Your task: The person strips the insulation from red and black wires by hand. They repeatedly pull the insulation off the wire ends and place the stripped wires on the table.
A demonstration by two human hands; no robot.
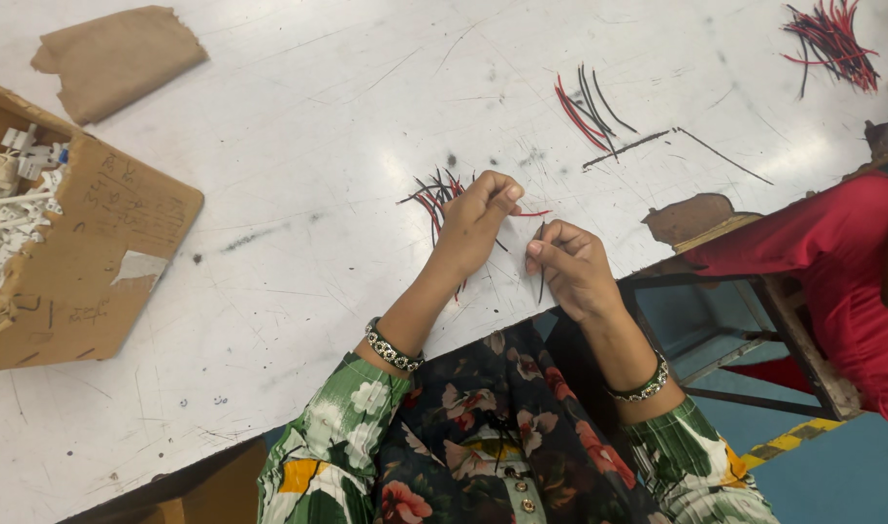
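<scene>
Single head view, steep downward look, close over white table [298, 146] edge; no second view.

A scratched white table [298, 146] stands over a blue floor [842, 475] with a yellow-striped edge.

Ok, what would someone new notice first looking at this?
Probably the two hands at the table's near edge: the left hand pinching wires from a small red and black pile, the right hand holding a thin dark wire. Next, the cardboard box of white parts at far left.
</scene>
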